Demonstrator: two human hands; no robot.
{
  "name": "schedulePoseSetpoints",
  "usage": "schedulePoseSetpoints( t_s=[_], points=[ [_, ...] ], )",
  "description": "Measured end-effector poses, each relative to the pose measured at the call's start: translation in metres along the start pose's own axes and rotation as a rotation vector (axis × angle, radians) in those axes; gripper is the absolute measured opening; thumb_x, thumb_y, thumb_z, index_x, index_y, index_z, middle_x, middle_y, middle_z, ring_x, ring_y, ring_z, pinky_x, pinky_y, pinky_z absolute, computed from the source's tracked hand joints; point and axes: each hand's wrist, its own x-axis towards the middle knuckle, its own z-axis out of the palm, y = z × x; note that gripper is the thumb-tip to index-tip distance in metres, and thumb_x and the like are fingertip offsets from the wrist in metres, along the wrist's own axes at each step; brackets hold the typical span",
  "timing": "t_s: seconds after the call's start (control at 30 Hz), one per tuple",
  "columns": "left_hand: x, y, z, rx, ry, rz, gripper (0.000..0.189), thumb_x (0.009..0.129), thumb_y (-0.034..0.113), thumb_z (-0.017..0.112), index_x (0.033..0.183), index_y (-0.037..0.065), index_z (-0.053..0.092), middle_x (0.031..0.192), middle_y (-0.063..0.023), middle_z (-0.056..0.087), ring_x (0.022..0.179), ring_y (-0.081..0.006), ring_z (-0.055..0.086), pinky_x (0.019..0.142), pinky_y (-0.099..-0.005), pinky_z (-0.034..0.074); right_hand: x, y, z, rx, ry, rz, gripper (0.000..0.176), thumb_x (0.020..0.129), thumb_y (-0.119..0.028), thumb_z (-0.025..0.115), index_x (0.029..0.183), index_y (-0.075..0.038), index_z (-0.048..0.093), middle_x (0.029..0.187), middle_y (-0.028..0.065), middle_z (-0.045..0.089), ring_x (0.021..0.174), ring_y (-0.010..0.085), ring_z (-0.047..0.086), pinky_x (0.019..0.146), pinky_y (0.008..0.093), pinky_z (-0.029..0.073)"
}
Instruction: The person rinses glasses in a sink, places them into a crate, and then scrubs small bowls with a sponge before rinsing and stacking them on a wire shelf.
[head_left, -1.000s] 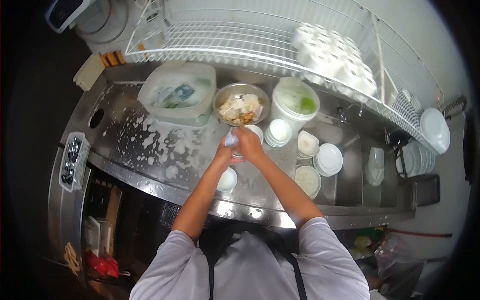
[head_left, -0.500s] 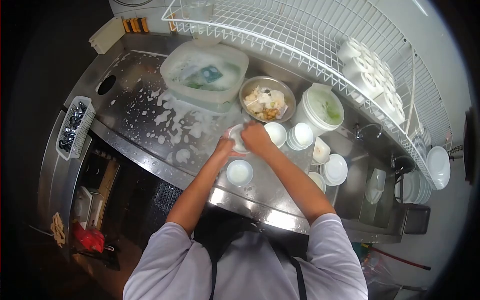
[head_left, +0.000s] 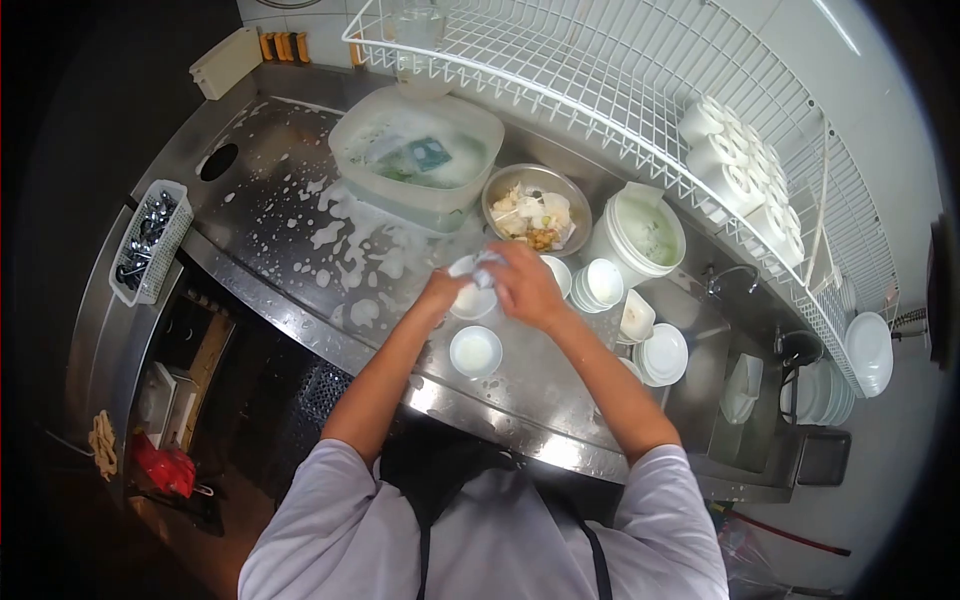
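Over the steel counter (head_left: 540, 380), my left hand (head_left: 441, 291) grips a small white bowl (head_left: 472, 303) by its left rim. My right hand (head_left: 530, 285) pinches a crumpled white tissue (head_left: 488, 271) right above that bowl; the wad is blurred. Just in front of the held bowl, closer to my body, another white bowl (head_left: 476, 352) stands upright. A further white bowl (head_left: 558, 272) is half covered by my right hand, beside a stack of small bowls (head_left: 600, 284). Behind my hands is a round metal bowl (head_left: 489, 209) with food scraps in it.
A plastic tub (head_left: 345, 165) of soapy water and a white bucket (head_left: 610, 250) stand at the back, under a wire rack (head_left: 560, 95). Foam covers the left counter. Stacked dishes (head_left: 663, 355) sit by the sink (head_left: 700, 390). A cutlery basket (head_left: 180, 215) is far left.
My right hand has lifted out of the bowl, and a crumpled white tissue now shows in its fingers. The left hand still grips the bowl. The whole view has shifted slightly.
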Motion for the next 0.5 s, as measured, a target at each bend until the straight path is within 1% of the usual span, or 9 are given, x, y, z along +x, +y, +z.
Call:
schedulePoseSetpoints(
  t_s=[0.07, 0.1, 0.2, 0.23, 0.3, 0.33, 0.4, 0.43, 0.5],
  points=[
    [-0.013, 0.006, 0.021, 0.002, -0.188, 0.028, 0.031, 0.092, 0.015, 0.068, 0.121, 0.005, 0.064, 0.104, -0.008, 0.07, 0.087, -0.0184, 0.069, 0.078, -0.0328, 0.056, -0.005, 0.021, 0.028, 0.468, 0.166, 0.344, 0.032, 0.09, -0.021, 0.057, 0.108, 0.002, 0.069, 0.107, 0.0155, 0.067, 0.103, 0.0283, 0.063, 0.094, 0.0384, 0.049],
    [-0.015, 0.006, 0.03, -0.09, -0.189, 0.006, 0.032, 0.092, 0.015, 0.068, 0.121, 0.005, 0.063, 0.105, -0.0082, 0.07, 0.089, -0.0181, 0.069, 0.076, -0.0326, 0.056, -0.009, 0.027, 0.034, 0.851, 0.132, 0.69, 0.039, 0.096, -0.027, 0.053, 0.121, 0.001, 0.065, 0.118, 0.0114, 0.066, 0.109, 0.0232, 0.062, 0.094, 0.0359, 0.049],
    [-0.014, 0.0, 0.052, -0.452, -0.2, -0.035, 0.032, 0.092, 0.014, 0.066, 0.122, 0.004, 0.059, 0.107, -0.0085, 0.069, 0.093, -0.0179, 0.068, 0.074, -0.0327, 0.057, -0.003, 0.016, 0.048, 1.467, 0.492, 0.781, 0.041, 0.096, -0.023, 0.052, 0.13, 0.0, 0.059, 0.122, 0.0097, 0.064, 0.109, 0.0221, 0.063, 0.096, 0.0354, 0.048],
    [-0.006, -0.009, 0.054, -0.634, -0.2, -0.032, 0.031, 0.092, 0.012, 0.065, 0.122, 0.004, 0.058, 0.107, -0.0083, 0.068, 0.093, -0.0182, 0.068, 0.074, -0.0331, 0.058, -0.003, 0.002, 0.052, 1.549, 0.624, 0.965, 0.045, 0.098, -0.022, 0.048, 0.138, -0.001, 0.051, 0.12, 0.0107, 0.065, 0.11, 0.0217, 0.063, 0.1, 0.0359, 0.047],
    [0.015, -0.032, 0.058, -0.931, -0.141, 0.02, 0.025, 0.093, 0.004, 0.059, 0.118, 0.006, 0.057, 0.106, -0.0089, 0.067, 0.091, -0.0202, 0.068, 0.074, -0.0346, 0.059, -0.016, -0.007, 0.075, 1.66, 0.764, 1.009, 0.043, 0.099, -0.021, 0.046, 0.138, -0.003, 0.05, 0.127, 0.0114, 0.061, 0.116, 0.0221, 0.06, 0.103, 0.036, 0.045],
    [0.01, -0.024, 0.06, -0.918, -0.028, 0.086, 0.025, 0.093, 0.004, 0.058, 0.118, 0.006, 0.057, 0.107, -0.0093, 0.067, 0.09, -0.021, 0.068, 0.073, -0.0347, 0.059, -0.023, -0.012, 0.086, 1.715, 0.833, 1.033, 0.041, 0.1, -0.02, 0.046, 0.137, -0.003, 0.05, 0.131, 0.0118, 0.059, 0.119, 0.0224, 0.058, 0.104, 0.036, 0.044],
    [-0.008, -0.002, 0.063, -0.883, 0.2, 0.211, 0.025, 0.093, 0.003, 0.058, 0.118, 0.006, 0.057, 0.108, -0.0102, 0.067, 0.089, -0.0225, 0.068, 0.072, -0.0351, 0.059, -0.028, -0.042, 0.098, 1.423, 0.893, 0.907, 0.04, 0.101, -0.021, 0.047, 0.137, -0.004, 0.049, 0.138, 0.0128, 0.053, 0.125, 0.0255, 0.054, 0.106, 0.0381, 0.042],
    [-0.007, 0.0, 0.058, -0.803, 0.196, 0.29, 0.026, 0.094, 0.003, 0.056, 0.12, 0.007, 0.057, 0.111, -0.0105, 0.065, 0.095, -0.0231, 0.067, 0.077, -0.0335, 0.057, -0.027, -0.052, 0.099, 1.278, 0.919, 0.843, 0.04, 0.101, -0.022, 0.047, 0.137, -0.005, 0.049, 0.141, 0.0133, 0.05, 0.128, 0.027, 0.051, 0.107, 0.0391, 0.041],
    [-0.008, 0.003, 0.048, -0.381, 0.361, 0.413, 0.029, 0.094, 0.003, 0.056, 0.123, 0.007, 0.056, 0.113, -0.0105, 0.063, 0.102, -0.0221, 0.065, 0.083, -0.0324, 0.055, -0.025, -0.056, 0.092, 0.426, 0.733, 0.59, 0.038, 0.098, -0.021, 0.052, 0.133, -0.006, 0.052, 0.146, 0.0154, 0.044, 0.132, 0.0307, 0.047, 0.109, 0.0416, 0.038]
  ],
)
